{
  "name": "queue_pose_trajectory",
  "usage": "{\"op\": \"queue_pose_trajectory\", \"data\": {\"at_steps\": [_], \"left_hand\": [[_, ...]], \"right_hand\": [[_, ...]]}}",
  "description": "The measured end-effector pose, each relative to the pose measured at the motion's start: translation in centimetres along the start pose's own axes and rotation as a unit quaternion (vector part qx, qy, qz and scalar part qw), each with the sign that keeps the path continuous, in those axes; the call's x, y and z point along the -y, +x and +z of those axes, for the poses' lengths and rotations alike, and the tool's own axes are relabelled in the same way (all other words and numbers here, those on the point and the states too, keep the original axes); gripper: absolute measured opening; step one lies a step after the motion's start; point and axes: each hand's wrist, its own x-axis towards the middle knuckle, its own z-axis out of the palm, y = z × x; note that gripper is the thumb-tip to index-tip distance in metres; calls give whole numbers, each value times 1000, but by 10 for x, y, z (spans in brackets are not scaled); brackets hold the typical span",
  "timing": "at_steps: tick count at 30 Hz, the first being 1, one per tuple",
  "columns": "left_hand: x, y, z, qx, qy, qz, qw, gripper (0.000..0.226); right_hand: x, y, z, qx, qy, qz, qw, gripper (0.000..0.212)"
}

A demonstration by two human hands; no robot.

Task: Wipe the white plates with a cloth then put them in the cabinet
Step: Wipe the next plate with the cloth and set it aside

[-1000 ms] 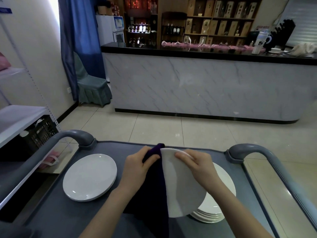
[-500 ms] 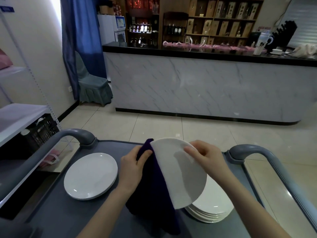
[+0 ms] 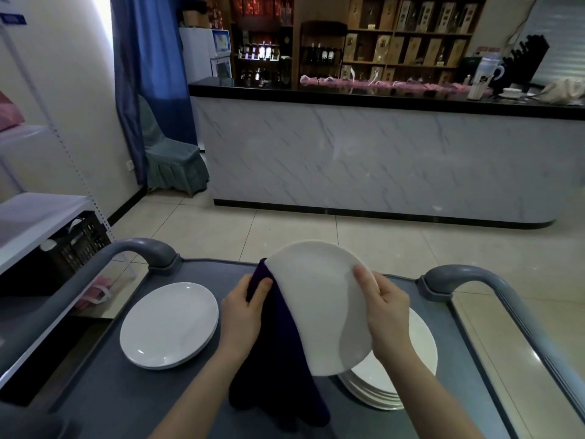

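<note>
At the back of the room is a long marble bar. It is far from the work.

Close by is a grey cart, and its tabletop holds the plates. On the right side sits a tall stack of white plates. On the left side lies a small pile of white plates, which looks like two. I think the small pile is wiped and the tall stack is waiting.

Between them, up in the air, is the held plate. It is tipped up, with its low rim just over the tall stack and its high rim away from the person. Its white face looks toward the camera.

A dark purple cloth goes round the plate's left rim. It hangs down long and its end rests on the tabletop.

The left hand grips the cloth at the left rim, fingers curled on it. The right hand grips the right rim. Its thumb lies on the face, and the other fingers are hidden behind.

So the plate sits right between the two hands, and the cloth side is the left side. To wipe the face, the left hand would rub the cloth to the right while the right hand holds the plate steady. The left hand is nearer to the small pile. I cannot see a cabinet here.
</note>
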Motion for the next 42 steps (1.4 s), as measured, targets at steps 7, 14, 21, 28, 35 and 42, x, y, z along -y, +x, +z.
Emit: {"op": "queue_pose_trajectory", "data": {"at_steps": [7,14,21,28,35,42], "left_hand": [[-7,6,-6,65,16,40,997,14],[-24,15,5,215,116,142,959,2],[-22,15,2,52,58,80,994,8],[-13,4,-3,42,-67,-22,997,15],[-24,9,-2,119,21,60,991,17],[-28,13,4,153,38,71,985,12]], "right_hand": [[5,11,-11,73,-69,-44,994,48],[17,17,-4,224,-224,-175,932,34],[8,2,-2,62,-79,-65,993,49],[-1,-5,1,3,57,62,996,45],[29,35,-17,263,-177,-72,946,8],[22,32,-7,274,-210,-120,931,39]]}}
